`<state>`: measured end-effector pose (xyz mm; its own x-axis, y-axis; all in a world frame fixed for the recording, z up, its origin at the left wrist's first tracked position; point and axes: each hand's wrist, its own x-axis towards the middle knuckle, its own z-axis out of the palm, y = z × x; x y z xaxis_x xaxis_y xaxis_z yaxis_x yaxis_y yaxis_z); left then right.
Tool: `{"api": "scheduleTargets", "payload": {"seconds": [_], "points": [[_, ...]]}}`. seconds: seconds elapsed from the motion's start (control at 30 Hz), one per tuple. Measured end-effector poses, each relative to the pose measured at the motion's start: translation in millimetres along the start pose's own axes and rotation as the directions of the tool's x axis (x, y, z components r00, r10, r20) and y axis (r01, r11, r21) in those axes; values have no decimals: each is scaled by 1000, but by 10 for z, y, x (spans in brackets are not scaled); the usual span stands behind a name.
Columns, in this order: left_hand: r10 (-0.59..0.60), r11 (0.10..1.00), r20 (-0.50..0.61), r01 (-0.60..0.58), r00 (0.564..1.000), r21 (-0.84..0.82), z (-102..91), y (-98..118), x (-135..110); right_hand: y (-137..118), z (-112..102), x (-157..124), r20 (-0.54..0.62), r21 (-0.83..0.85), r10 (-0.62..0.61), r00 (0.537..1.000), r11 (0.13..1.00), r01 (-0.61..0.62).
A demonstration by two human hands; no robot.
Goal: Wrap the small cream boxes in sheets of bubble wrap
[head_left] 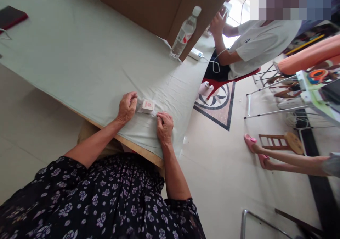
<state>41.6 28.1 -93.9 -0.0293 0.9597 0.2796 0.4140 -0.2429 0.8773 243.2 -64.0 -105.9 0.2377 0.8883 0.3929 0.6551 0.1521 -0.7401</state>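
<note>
A small white packet (147, 105) with red print lies on the pale green cloth of the table, between my two hands. Its clear wrapper spreads out crinkled on both sides. My left hand (128, 107) rests on the cloth to the left of the packet, fingers curled in a loose fist. Just right of the packet, my right hand (165, 125) is also curled, knuckles up, with its fingertips close to the wrapper's edge. Whether they touch it I cannot tell. Nothing shows sticking out of either hand.
A water bottle (185, 33) stands beside a large brown cardboard box (132, 5) at the back. A white power strip (196, 54) with a cable lies near it. A dark red-edged object (12, 18) is far left. A seated person (255, 47) is beyond the table's right side.
</note>
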Motion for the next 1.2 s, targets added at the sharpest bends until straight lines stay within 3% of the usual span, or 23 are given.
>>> {"api": "scheduleTargets", "payload": {"seconds": [0.3,0.47,0.63,0.73,0.83,0.9,0.97,1.1,1.2], "points": [[11,999,42,-13,999,48,6,15,36,-126,-37,-54,153,-196,11,988,980,19],[20,999,66,-23,998,47,-10,71,58,-281,-202,-398,292,-291,-27,956,950,116],[9,1000,73,-11,997,26,12,140,43,-427,-384,-866,309,-271,-46,950,953,134],[-41,998,100,45,994,-40,-5,183,36,-472,-512,-916,319,-194,-39,947,975,106],[-171,968,135,192,976,-164,-88,253,103,-494,-672,-654,380,13,-29,925,1000,25],[-219,944,185,256,958,-209,-160,335,218,-505,-754,-336,273,99,34,961,993,-64],[-167,949,238,222,957,-223,-208,440,378,-505,-764,35,180,128,71,981,987,-95],[-23,946,351,134,936,-295,-145,571,675,-427,-509,691,183,314,84,979,939,-139],[-68,898,473,261,878,-356,-39,498,730,-319,-223,914,208,440,148,967,869,-227]]}}
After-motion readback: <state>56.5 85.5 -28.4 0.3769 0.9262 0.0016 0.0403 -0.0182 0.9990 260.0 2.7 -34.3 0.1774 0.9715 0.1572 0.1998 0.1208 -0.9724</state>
